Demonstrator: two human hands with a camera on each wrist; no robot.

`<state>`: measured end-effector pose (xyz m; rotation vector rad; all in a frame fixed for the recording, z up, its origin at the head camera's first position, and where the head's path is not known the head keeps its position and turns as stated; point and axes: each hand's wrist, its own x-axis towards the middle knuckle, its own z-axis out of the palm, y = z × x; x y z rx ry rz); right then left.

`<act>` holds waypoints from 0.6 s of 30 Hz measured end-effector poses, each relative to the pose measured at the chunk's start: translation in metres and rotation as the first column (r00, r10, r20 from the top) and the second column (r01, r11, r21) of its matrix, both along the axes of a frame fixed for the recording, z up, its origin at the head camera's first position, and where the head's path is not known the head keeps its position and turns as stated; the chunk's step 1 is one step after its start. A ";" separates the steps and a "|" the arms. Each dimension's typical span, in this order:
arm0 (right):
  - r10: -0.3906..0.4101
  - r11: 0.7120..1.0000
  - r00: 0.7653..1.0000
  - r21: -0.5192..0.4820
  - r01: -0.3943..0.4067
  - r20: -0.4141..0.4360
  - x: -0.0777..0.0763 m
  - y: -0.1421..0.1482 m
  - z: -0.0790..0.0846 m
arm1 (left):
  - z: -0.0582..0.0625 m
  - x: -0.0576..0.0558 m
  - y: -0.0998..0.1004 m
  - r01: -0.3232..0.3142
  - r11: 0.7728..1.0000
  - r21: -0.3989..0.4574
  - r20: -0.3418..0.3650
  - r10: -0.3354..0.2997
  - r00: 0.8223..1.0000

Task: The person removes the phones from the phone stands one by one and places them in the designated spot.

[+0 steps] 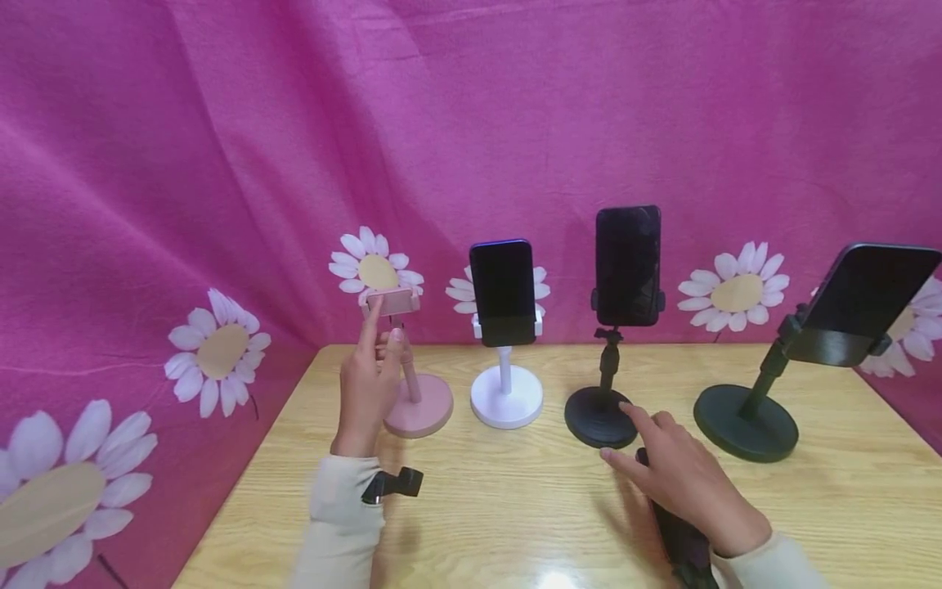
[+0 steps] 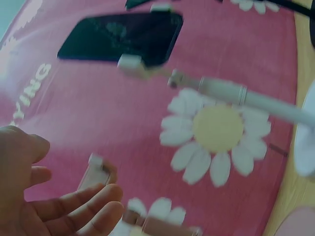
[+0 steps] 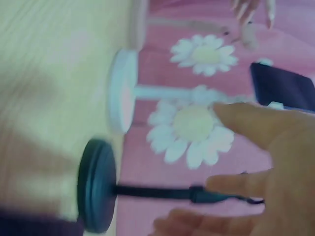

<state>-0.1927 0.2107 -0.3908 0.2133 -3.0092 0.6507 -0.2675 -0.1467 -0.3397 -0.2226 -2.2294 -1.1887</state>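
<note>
My left hand (image 1: pixel 371 384) reaches up beside a pink phone stand (image 1: pixel 419 409), its extended index finger overlapping the phoneless clamp (image 1: pixel 393 302) in the head view. The left wrist view shows the fingers (image 2: pixel 78 209) spread and lightly bent, with part of the pink clamp (image 2: pixel 96 174) just behind them. Over the table at the front right, my right hand (image 1: pixel 680 470) has its thumb and fingers apart and nothing between them. Beneath it is a dark, flat, phone-like slab (image 1: pixel 666 523), partly covered by the hand and wrist. A black stand (image 1: pixel 599 417) is nearest its fingertips.
A white stand (image 1: pixel 508 401) with an upright phone (image 1: pixel 504 294) is in the middle. The black stand also bears a phone (image 1: pixel 628 266). Far right, a dark green stand (image 1: pixel 746 425) holds a tilted phone (image 1: pixel 861 303). A pink flowered cloth (image 1: pixel 559 123) hangs behind the wooden table (image 1: pixel 500 507).
</note>
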 end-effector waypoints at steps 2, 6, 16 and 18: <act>0.048 0.993 0.997 -0.100 -0.055 -0.068 -0.001 -0.010 0.006 | -0.001 0.002 0.009 0.046 0.999 0.014 -0.009 -0.046 0.999; 0.112 0.947 0.975 -0.277 -0.164 -0.193 -0.006 -0.030 0.017 | -0.001 0.006 0.027 0.153 0.987 0.052 -0.009 -0.153 0.988; 0.088 0.787 0.948 -0.562 -0.255 -0.307 -0.022 -0.069 0.036 | -0.003 0.012 0.064 0.322 0.923 0.209 0.063 -0.341 0.938; 0.093 0.748 0.944 -0.603 -0.277 -0.317 -0.025 -0.076 0.038 | -0.004 0.013 0.070 0.341 0.907 0.246 0.069 -0.367 0.928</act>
